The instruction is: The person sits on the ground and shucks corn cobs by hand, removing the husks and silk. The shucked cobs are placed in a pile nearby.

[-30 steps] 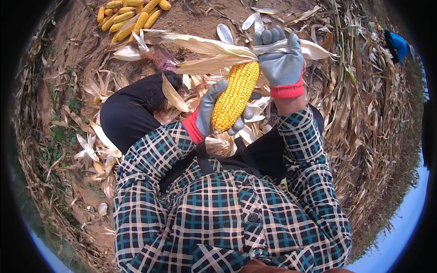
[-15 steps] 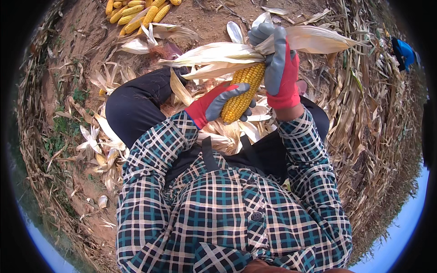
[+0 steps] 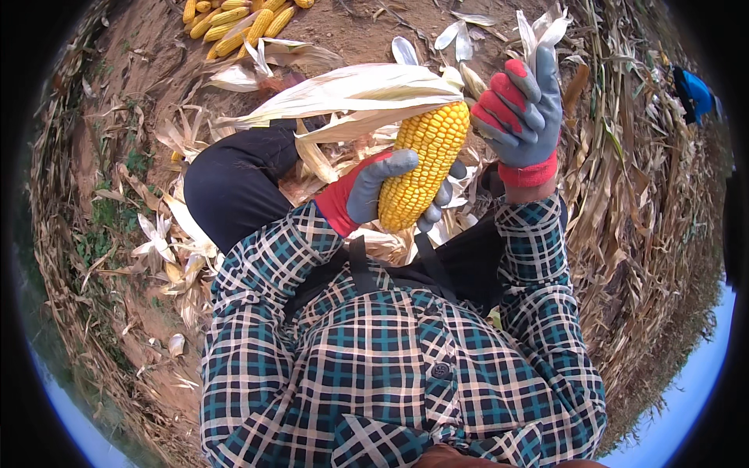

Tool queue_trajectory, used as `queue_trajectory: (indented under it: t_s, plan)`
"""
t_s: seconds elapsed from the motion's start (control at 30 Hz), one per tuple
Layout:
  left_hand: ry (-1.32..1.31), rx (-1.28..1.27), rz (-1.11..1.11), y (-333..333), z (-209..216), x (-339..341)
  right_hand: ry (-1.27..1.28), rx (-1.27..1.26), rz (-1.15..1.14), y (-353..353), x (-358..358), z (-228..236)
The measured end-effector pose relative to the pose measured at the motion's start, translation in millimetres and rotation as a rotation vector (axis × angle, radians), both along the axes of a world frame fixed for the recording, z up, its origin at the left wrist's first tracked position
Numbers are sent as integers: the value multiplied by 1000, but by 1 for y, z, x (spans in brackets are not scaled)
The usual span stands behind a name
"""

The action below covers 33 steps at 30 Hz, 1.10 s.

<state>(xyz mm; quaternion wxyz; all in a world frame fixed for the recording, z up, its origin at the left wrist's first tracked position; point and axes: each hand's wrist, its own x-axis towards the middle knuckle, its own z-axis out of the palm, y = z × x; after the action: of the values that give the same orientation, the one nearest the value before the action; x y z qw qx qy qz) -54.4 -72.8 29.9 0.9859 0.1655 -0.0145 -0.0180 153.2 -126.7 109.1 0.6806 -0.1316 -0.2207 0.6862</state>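
Note:
My left hand (image 3: 390, 187), in a red glove with grey-coated palm and fingers, is closed around a bare yellow corn cob (image 3: 425, 168) above my lap. Pale husk leaves (image 3: 351, 95) still hang from the cob's upper end and stretch out to the left. To the right of the cob and apart from it, my gloved right hand (image 3: 521, 117) is raised with curled fingers. A piece of pale husk (image 3: 542, 33) sticks up from between its thumb and fingers.
At the far left, a pile of husked corn cobs (image 3: 242, 23) lies on brown soil. Loose husks (image 3: 183, 265) surround my bent legs. Dry stalks and leaves (image 3: 624, 195) are heaped along the right, with a blue object (image 3: 693, 93) beyond.
My right hand has come away from the top of the cob, moving right with torn husk. Fewer leaves remain on the cob, which my left hand still holds.

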Motion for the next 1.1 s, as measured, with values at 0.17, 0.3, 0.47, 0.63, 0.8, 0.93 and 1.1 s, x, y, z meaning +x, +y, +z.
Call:
queue_trajectory:
  t_s: [0.17,0.3,0.47,0.63,0.8,0.93,1.1]
  plan:
    - [381,788,539,36,-29,-3,-931,-598,-420,0,0,-7]
    - [647,1135,668,54,-50,-16,-1245,-563,-354,-3,-4,-33]
    - [728,1033,815,53,-17,-11,-1784,-334,-364,-6,1,-55]
    - [610,877,861,54,-44,-2,-1875,40,-565,4,-18,-46]
    - [357,489,826,44,-81,12,-1738,80,-626,6,-48,-34]
    - [245,527,688,34,-65,18,-1240,-187,-738,7,-37,-29]
    - [197,398,512,31,-44,22,-614,-211,-703,18,-8,-32]
